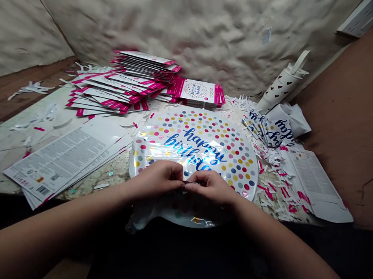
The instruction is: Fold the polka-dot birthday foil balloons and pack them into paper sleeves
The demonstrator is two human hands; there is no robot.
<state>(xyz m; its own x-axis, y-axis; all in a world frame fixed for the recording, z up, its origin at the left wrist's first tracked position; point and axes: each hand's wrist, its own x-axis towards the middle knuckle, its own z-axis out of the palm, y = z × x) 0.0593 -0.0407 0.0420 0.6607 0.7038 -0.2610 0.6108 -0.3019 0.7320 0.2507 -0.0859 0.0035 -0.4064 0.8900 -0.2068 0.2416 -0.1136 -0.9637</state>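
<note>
A round flat foil balloon (205, 145), white with coloured dots and blue "happy birthday" lettering, lies before me on the table. My left hand (158, 180) and my right hand (213, 187) rest on its near part, fingertips meeting. Both pinch a small fold of the foil between thumbs and fingers. The balloon's tail (139, 221) hangs over the table's near edge.
Pink-and-white packaging cards (126, 85) are piled at the back. Printed card sheets (62, 157) lie fanned at left. Folded balloons (269, 130) and a heart-patterned bottle (283, 86) sit at right, amid paper scraps (274, 191) and a flat box (316, 185).
</note>
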